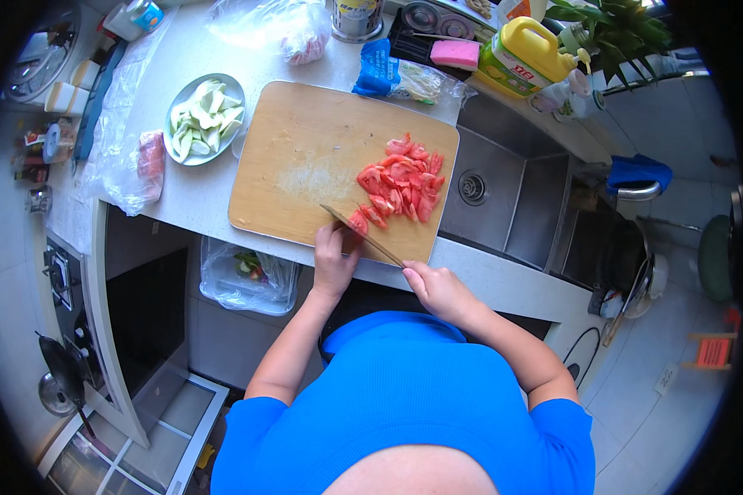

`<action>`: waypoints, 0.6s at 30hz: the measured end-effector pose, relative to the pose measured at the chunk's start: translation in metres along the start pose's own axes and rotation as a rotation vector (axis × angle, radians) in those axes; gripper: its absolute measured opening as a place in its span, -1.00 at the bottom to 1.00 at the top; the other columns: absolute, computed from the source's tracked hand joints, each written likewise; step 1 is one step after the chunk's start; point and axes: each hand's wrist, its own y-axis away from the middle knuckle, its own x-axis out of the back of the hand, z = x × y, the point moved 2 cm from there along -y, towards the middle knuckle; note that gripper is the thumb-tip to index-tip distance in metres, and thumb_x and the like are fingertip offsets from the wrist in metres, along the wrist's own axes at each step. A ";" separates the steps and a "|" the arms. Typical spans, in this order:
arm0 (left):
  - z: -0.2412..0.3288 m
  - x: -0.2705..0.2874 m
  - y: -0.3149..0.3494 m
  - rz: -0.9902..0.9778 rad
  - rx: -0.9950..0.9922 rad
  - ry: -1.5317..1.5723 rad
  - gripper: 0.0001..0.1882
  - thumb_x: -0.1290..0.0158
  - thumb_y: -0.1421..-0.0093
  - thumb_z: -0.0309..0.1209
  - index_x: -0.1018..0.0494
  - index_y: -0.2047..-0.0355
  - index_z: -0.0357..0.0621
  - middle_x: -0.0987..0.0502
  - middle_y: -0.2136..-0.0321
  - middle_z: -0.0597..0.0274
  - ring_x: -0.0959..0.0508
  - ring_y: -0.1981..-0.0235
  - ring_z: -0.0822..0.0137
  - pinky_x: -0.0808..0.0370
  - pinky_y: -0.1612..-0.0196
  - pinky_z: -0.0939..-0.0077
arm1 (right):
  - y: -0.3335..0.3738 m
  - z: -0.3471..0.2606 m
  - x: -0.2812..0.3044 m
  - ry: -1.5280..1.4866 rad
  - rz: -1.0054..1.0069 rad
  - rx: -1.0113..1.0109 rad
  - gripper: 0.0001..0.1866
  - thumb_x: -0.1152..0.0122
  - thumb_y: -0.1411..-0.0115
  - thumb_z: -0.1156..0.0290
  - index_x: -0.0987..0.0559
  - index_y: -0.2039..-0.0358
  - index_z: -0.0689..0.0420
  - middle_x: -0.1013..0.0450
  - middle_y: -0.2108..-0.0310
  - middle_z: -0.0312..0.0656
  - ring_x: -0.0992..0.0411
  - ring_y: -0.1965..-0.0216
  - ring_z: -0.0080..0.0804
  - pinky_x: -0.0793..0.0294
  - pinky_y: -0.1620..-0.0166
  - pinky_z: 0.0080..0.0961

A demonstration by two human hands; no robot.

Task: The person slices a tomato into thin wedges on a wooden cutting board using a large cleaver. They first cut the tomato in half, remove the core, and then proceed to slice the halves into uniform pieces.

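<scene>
My right hand (pixel 437 290) grips a kitchen knife (pixel 375 242) by its handle, near the front edge of the wooden cutting board (pixel 293 124). The blade slants up and left across the board. Close on the near side of the blade, my left hand (pixel 335 257) has its fingers bent and pressed on a piece of tomato, mostly hidden under them. A cut tomato slice (pixel 358 220) lies just past the blade. Beyond it, a heap of tomato slices (pixel 404 177) covers the right part of the board.
Left of the board stands a bowl of pale green slices (pixel 205 120), beside a packet of pink meat (pixel 151 154). A steel sink (pixel 487 157) adjoins on the right. Behind are a blue packet (pixel 377 68), a pink sponge (pixel 455 54) and a yellow detergent jug (pixel 524 58). Below hangs a lined bin (pixel 248 293).
</scene>
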 end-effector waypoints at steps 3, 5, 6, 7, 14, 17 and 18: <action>-0.013 -0.006 0.007 -0.044 0.076 0.021 -0.60 -0.21 0.12 -0.54 -0.42 0.21 -0.30 -0.43 0.19 -0.11 -0.41 0.14 -0.13 -0.38 0.06 0.12 | -0.013 0.001 -0.022 0.077 0.070 0.025 -0.62 0.09 -0.31 0.14 -0.47 0.11 0.19 -0.50 0.43 0.18 -0.49 0.38 0.16 -0.50 0.28 -0.03; -0.007 -0.003 0.006 -0.031 -0.008 -0.001 -0.61 -0.19 0.12 -0.55 -0.42 0.22 -0.31 -0.42 0.19 -0.14 -0.41 0.14 -0.15 -0.39 0.07 0.12 | -0.037 0.001 -0.052 0.102 0.154 0.079 -0.63 0.07 -0.31 0.14 -0.46 0.10 0.18 -0.50 0.44 0.18 -0.50 0.38 0.15 -0.50 0.29 -0.03; -0.006 -0.002 0.001 -0.013 -0.051 -0.018 -0.62 -0.18 0.11 -0.55 -0.41 0.22 -0.32 -0.42 0.19 -0.15 -0.41 0.14 -0.16 -0.39 0.07 0.11 | -0.049 0.000 -0.056 0.118 0.195 0.118 -0.63 0.07 -0.30 0.14 -0.45 0.10 0.18 -0.50 0.45 0.17 -0.50 0.38 0.14 -0.50 0.29 -0.03; -0.005 -0.001 0.000 -0.016 -0.059 -0.015 -0.64 -0.17 0.09 -0.56 -0.42 0.22 -0.33 -0.42 0.19 -0.16 -0.41 0.15 -0.16 -0.40 0.07 0.14 | -0.052 -0.002 -0.054 0.106 0.186 0.117 -0.63 0.07 -0.30 0.15 -0.46 0.10 0.19 -0.50 0.44 0.18 -0.50 0.37 0.15 -0.50 0.28 -0.03; -0.006 -0.008 -0.035 0.007 -0.067 0.044 -0.73 -0.13 0.01 -0.60 -0.43 0.24 -0.28 -0.44 0.15 -0.08 -0.45 0.11 -0.08 -0.42 0.04 0.20 | -0.003 -0.007 0.003 -0.185 0.270 -0.042 -0.57 0.11 -0.34 0.15 -0.47 0.05 0.27 -0.49 0.35 0.25 -0.49 0.28 0.17 -0.49 0.21 -0.11; 0.008 -0.013 -0.044 -0.064 -0.064 0.012 -0.65 -0.16 0.04 -0.59 -0.39 0.20 -0.25 -0.38 0.10 -0.14 -0.43 0.09 -0.12 -0.39 -0.01 0.19 | 0.008 0.019 0.024 -0.196 0.465 -0.199 -0.55 0.13 -0.35 0.13 -0.47 0.05 0.28 -0.48 0.32 0.25 -0.49 0.25 0.17 -0.49 0.19 -0.14; 0.012 -0.013 -0.044 -0.076 -0.053 0.001 -0.63 -0.17 0.05 -0.59 -0.38 0.19 -0.25 -0.36 0.09 -0.16 -0.42 0.09 -0.14 -0.37 -0.03 0.17 | 0.007 0.035 0.027 -0.192 0.544 -0.252 -0.54 0.14 -0.35 0.13 -0.47 0.05 0.28 -0.48 0.32 0.25 -0.48 0.24 0.18 -0.49 0.19 -0.14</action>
